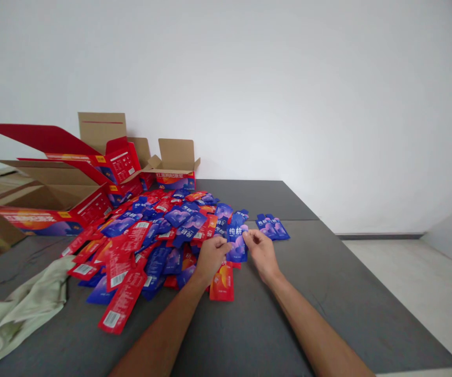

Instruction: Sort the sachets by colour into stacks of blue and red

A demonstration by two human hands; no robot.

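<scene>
Nearest the camera, two bare forearms reach out over a dark grey table (328, 293). The stretch of table under and to the right of the arms is bare as far as its right edge, beyond which lies pale floor (418, 283).

The left hand (209, 257) and the right hand (262, 252) meet over one blue packet (237, 242), each pinching a side edge of it between thumb and fingers; both are closed on it. The packet is held upright just above the table at the right fringe of the pile. An orange-red packet (223, 285) lies flat just below the left wrist.

To the left spreads a loose pile of red and blue packets (147, 246), overlapping one another and reaching nearly to the table's left side. A crumpled pale green cloth (18, 309) lies at the near left, touching the pile's edge. A small tidy stack of blue packets (273, 228) sits just beyond the right hand, apart from the pile.

Farther back, open red cardboard boxes (92, 178) with raised flaps crowd the far left corner. A white wall (289, 78) stands behind the table's far edge.
</scene>
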